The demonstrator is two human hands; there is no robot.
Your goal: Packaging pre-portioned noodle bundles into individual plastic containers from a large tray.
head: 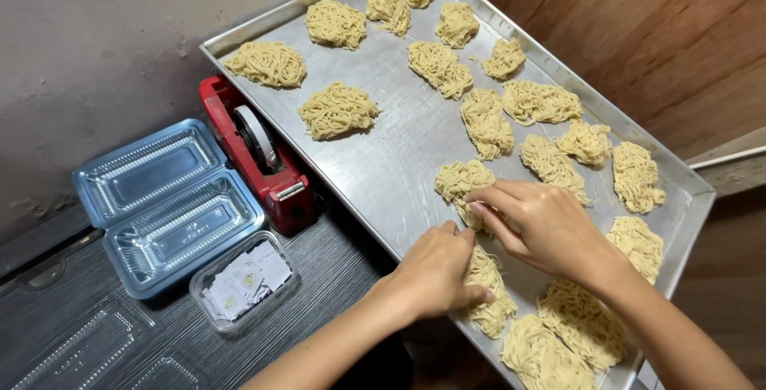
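A large metal tray (399,159) lies slanted across the view with several pale yellow bundles of raw noodles on it. My left hand (435,270) rests at the tray's near edge, its fingers curled over a noodle bundle (488,298). My right hand (542,222) reaches in from the right and its fingertips pinch strands of another noodle bundle (459,181) just above the left hand. More bundles lie near my right forearm (574,322) and toward the tray's far end (339,111).
A red tape dispenser (263,155) sits left of the tray. An open clear plastic hinged container (163,202) lies on the dark tabletop, with a small clear tub of white paper packets (243,282) in front of it. A wooden wall is on the right.
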